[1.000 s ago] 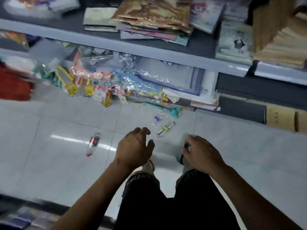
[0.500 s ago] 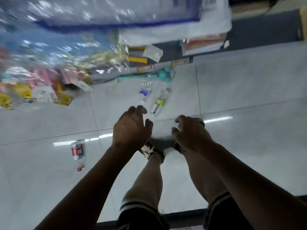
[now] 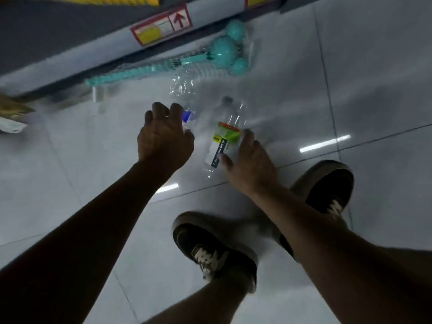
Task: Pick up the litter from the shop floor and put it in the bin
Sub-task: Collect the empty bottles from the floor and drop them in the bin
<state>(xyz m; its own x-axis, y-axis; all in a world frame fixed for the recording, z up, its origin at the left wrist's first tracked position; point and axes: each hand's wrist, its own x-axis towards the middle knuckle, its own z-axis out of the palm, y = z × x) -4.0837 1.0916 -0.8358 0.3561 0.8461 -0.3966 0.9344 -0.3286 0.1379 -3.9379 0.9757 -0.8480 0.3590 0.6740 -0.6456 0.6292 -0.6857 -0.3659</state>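
Two clear plastic bottles lie on the pale tiled floor. The one with a green and white label (image 3: 225, 136) lies just left of my right hand (image 3: 250, 164), whose spread thumb and fingers touch its side without closing round it. The other, crumpled bottle with a blue label (image 3: 184, 90) lies just beyond my left hand (image 3: 163, 139). That hand hovers over its near end, fingers curled and apart, holding nothing. No bin is in view.
A teal plastic toy in clear wrap (image 3: 222, 49) lies against the grey shelf base (image 3: 93, 50) behind the bottles. A packet (image 3: 11, 118) sits at the left edge. My dark shoes (image 3: 210, 249) (image 3: 327, 185) stand on the floor below my hands.
I have bent much closer to the floor. Both hands have dropped to the two bottles, and the right now touches the green-labelled one. The red-labelled bottle at left has left the view.
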